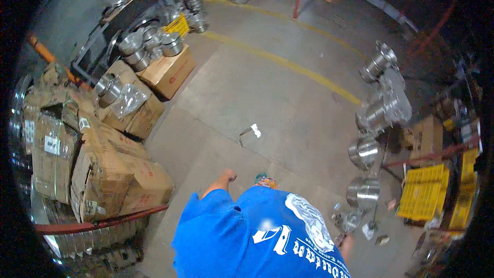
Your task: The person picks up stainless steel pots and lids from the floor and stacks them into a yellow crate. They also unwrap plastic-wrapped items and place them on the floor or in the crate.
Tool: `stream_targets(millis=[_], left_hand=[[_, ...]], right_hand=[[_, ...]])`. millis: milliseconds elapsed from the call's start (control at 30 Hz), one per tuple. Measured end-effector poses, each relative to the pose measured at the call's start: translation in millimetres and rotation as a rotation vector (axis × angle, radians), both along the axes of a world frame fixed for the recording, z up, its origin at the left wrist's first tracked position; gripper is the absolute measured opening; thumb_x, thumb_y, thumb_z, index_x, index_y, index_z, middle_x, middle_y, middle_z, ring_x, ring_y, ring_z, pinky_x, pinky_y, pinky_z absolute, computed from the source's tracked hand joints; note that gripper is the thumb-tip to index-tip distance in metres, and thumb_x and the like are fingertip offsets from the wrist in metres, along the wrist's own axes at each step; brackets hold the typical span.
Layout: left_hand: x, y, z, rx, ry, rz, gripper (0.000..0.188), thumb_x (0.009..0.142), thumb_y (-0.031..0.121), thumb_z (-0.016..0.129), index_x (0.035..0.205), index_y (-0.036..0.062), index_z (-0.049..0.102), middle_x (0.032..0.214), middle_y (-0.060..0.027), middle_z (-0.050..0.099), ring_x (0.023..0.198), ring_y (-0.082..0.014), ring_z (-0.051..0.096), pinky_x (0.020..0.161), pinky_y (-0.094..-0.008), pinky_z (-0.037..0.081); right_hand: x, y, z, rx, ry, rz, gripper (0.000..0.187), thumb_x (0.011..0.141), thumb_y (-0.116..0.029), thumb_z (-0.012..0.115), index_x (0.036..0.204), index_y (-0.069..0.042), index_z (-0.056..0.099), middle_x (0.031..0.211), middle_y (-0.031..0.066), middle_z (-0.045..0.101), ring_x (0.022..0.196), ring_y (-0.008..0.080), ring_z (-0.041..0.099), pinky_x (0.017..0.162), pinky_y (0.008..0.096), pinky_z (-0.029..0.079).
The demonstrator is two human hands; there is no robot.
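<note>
So the thing closest to the action is a shiny metal piece (pixel 351 220) down at the lower right, right by the person's right hand (pixel 347 242). That hand is half hidden behind the blue T-shirt (pixel 216 231), so I honestly can't tell how far the fingers are spread, or if they're pinching the metal or just next to it. The left hand (pixel 230 175) is out in front of the shirt, over the floor (pixel 226 149) and well apart from the metal. Its fingers look kinda curled in, but it's too small to tell how tightly, or if anything's in there. Just past the metal piece there's a steel pot (pixel 363 192), then another pot (pixel 363 152) beyond it, with plastic-wrapped steelware (pixel 383 108) further up that side. Yellow crates (pixel 423 190) sit to the right of the pots. Out in the middle of the floor there's a white scrap (pixel 256 131), and a yellow line (pixel 278 58) runs across beyond it. Over on the left it's battered cardboard boxes (pixel 118 170), with more steel pots (pixel 172 44) sitting on a box (pixel 172 72) further up.
</note>
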State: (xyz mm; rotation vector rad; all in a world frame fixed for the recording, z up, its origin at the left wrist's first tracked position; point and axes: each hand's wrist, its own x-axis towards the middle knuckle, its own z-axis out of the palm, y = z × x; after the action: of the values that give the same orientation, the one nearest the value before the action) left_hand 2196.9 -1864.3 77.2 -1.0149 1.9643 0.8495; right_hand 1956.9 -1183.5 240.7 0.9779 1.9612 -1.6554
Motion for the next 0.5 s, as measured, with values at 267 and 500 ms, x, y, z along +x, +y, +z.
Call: stream_targets(millis=[267,500], left_hand=[[-31.6,-63.3,84.6,-0.095,0.230,0.634,0.041,0.080,0.026,0.055,0.114,0.0043,0.063,0.121,-0.0193,0.059,0.114,-0.0337,0.055,0.096,-0.0405,0.043],[-23.1,-98.0,59.4,0.050,0.189,0.939,0.050,0.082,0.034,0.057,0.122,0.0039,0.058,0.124,-0.0202,0.056,0.116,-0.0350,0.053,0.098,-0.0408,0.042]], right_hand=[[-111.6,-290.0,47.2,0.158,-0.056,0.969,0.030,0.092,-0.024,0.055,0.116,-0.005,0.052,0.087,0.0109,0.064,0.058,0.0203,0.060,0.047,0.0328,0.047],[-274.9,-440.0,15.6,0.271,-0.186,1.003,0.032,0.091,-0.025,0.055,0.113,-0.003,0.054,0.083,0.0098,0.061,0.063,0.0224,0.060,0.053,0.0353,0.050]])
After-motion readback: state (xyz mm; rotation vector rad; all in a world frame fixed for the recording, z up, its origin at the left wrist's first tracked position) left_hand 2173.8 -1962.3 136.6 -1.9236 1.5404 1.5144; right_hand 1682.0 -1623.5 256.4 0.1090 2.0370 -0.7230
